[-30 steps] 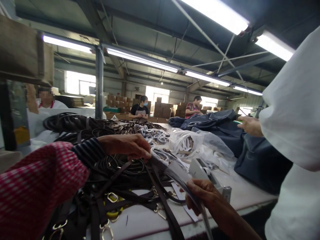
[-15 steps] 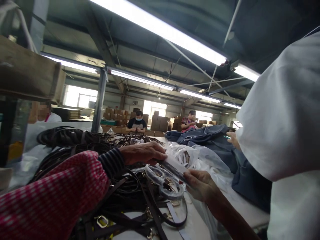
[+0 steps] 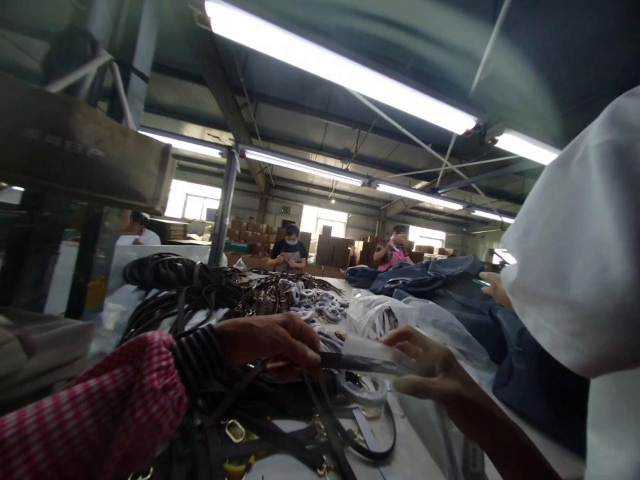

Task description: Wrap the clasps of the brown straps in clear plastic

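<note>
My left hand [image 3: 280, 343] is closed on a dark flat strap [image 3: 350, 362], which stretches to the right. Beside the strap lies a pale, see-through strip [image 3: 363, 348] like a film sleeve. My right hand [image 3: 433, 363] is at the strap's far end, thumb below and fingers above, spread apart; motion blurs the contact there. Under my hands, dark straps with metal buckles [image 3: 235, 430] are piled on the white table [image 3: 415, 447]. Just behind the strap is a ring wrapped in clear plastic [image 3: 367, 390].
Coiled dark straps [image 3: 165, 270] and white-wrapped rings [image 3: 315, 303] lie farther back. Right of them are a clear plastic bag [image 3: 430, 317] and dark blue cloth [image 3: 440, 287]. A person in a white sleeve [image 3: 575, 253] stands close on my right. A box [image 3: 85, 147] hangs upper left.
The strap has turned from slanting to nearly level. My right hand's fingers have come apart from their pinch, and the hand is farther from my left. The view has shifted left.
</note>
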`<state>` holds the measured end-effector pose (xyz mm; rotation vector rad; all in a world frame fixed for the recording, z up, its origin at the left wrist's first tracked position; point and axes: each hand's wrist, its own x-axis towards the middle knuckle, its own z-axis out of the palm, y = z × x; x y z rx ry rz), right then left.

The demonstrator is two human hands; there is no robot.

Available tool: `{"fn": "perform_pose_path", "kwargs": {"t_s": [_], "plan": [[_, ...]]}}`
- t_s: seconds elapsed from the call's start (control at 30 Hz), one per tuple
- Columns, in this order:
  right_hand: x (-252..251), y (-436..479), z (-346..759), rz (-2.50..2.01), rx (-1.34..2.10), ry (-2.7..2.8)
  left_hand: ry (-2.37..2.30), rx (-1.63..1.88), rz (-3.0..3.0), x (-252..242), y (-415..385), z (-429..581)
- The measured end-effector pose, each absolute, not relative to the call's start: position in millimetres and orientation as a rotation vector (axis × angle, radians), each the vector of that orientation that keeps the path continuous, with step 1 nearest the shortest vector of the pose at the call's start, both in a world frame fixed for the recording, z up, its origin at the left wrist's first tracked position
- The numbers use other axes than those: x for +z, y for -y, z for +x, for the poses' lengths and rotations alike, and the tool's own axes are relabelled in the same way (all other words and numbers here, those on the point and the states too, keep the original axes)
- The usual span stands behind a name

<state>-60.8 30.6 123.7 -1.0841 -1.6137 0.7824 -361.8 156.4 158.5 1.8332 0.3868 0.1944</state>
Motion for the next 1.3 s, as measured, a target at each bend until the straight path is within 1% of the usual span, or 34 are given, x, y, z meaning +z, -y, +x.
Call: {"fn": "perform_pose_path", "kwargs": {"t_s": [0.07,0.13,0.2,0.3,0.37,0.43,0.5,0.53,0.63,0.73,0.8,0.87,0.97,1.07,1.17,1.23,1.3], "plan": [[119.7,-38.1,-59.9,-1.136,0.641,1.663,-0.359,0.202,1.683,142.3,-147.2,-364.9],[114.7,-46.9,-60.9,-1.165,0.469,1.72,-0.343,0.279,1.566,123.5,-137.0,-364.6],[109.9,-54.7,-63.0,-1.147,0.268,1.761,-0.353,0.343,1.503,102.9,-127.8,-361.0],[103.8,-61.9,-64.4,-1.076,-0.046,1.78,-0.279,0.341,1.436,75.2,-119.3,-352.4],[98.5,-64.9,-64.6,-1.039,-0.174,1.753,-0.208,0.396,1.376,66.7,-116.5,-347.1],[89.3,-68.6,-68.3,-1.054,-0.191,1.704,-0.148,0.538,1.296,70.7,-115.1,-342.5],[74.5,-74.6,-80.7,-1.096,-0.085,1.652,-0.075,0.682,1.223,84.9,-115.0,-336.8],[65.4,-78.5,-90.9,-1.112,0.022,1.618,-0.036,0.754,1.195,93.5,-115.3,-332.7],[37.4,-90.7,-132.6,-1.079,0.489,1.417,0.004,0.998,1.102,113.5,-117.2,-314.0],[20.0,-96.3,-170.2,-0.969,0.889,1.215,-0.085,1.257,0.997,115.3,-121.2,-292.1],[17.0,-94.0,-182.5,-0.905,1.029,1.184,-0.176,1.397,1.022,107.9,-126.3,-281.5],[19.1,-87.8,-185.0,-0.871,1.111,1.191,-0.288,1.52,1.173,96.4,-133.7,-276.2],[27.3,-74.9,-178.6,-0.878,1.173,1.249,-0.298,1.635,1.665,75.2,-147.1,-277.8],[37.0,-62.4,-166.3,-0.96,1.241,1.304,-0.084,1.536,2.313,55.5,-155.7,-289.0],[43.1,-54.4,-151.5,-1.051,1.307,1.276,-0.057,1.259,2.835,44.7,-155.2,-305.3],[43.9,-51.4,-143.0,-1.068,1.342,1.291,-0.062,1.08,3.037,42.6,-151.8,-315.3],[43.7,-48.7,-137.1,-1.052,1.394,1.334,-0.083,0.927,3.109,43.3,-148.2,-323.0]]}}
